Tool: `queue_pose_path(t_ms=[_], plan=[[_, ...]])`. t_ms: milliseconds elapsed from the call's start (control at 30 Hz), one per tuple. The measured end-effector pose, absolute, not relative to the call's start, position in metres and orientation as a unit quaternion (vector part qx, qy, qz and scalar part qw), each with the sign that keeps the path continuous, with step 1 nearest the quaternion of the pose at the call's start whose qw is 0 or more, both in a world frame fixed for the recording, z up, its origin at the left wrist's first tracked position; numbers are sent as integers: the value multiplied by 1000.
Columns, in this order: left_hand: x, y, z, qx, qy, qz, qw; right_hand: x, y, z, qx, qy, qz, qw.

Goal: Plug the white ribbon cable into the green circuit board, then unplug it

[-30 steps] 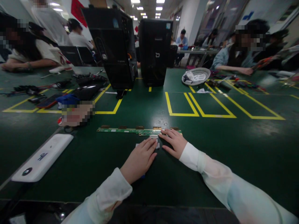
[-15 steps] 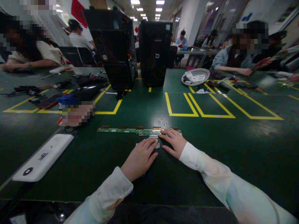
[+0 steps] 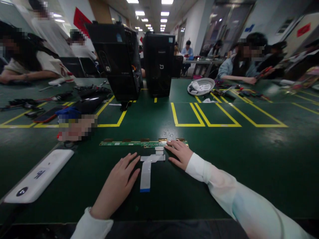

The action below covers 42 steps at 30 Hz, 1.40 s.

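A long, narrow green circuit board (image 3: 124, 143) lies across the table in front of me, with copper-coloured tabs along its far edge. From its connector area a white flat ribbon cable (image 3: 146, 174) runs toward me, folded near the top and ending in a blue tip. My right hand (image 3: 179, 153) rests with fingers spread on the right end of the board, covering part of it. To the left of the cable, my left hand (image 3: 117, 186) is open, fingers apart and holding nothing. Its fingertips are close to the cable's fold; whether they touch it I cannot tell.
On the left lies a white device (image 3: 40, 176) with a dark round mark. Two black computer towers (image 3: 158, 66) stand at the back. A white basket (image 3: 201, 87) sits back right, near yellow tape outlines (image 3: 190, 125). Dark cables (image 3: 22, 104) lie at left. Several people sit around.
My left hand has moved left and toward me, off the ribbon cable, which now shows along its length. My right hand stays on the board. The whole view has shifted slightly.
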<state>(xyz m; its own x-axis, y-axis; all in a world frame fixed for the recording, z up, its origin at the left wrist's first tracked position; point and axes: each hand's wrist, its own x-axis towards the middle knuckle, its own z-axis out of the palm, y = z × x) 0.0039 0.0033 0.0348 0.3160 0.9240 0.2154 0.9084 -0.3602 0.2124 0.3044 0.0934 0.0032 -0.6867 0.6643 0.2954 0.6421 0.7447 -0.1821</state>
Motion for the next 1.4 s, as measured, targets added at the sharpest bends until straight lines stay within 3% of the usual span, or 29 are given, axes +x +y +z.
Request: queue_pose_path(t_ms=[233, 1400], plan=[[-46, -19, 11, 753, 630, 188, -29, 299, 88, 14, -324, -928, 36, 178], [-32, 3, 10, 750, 635, 178, -45, 281, 76, 29, -360, -925, 71, 98]])
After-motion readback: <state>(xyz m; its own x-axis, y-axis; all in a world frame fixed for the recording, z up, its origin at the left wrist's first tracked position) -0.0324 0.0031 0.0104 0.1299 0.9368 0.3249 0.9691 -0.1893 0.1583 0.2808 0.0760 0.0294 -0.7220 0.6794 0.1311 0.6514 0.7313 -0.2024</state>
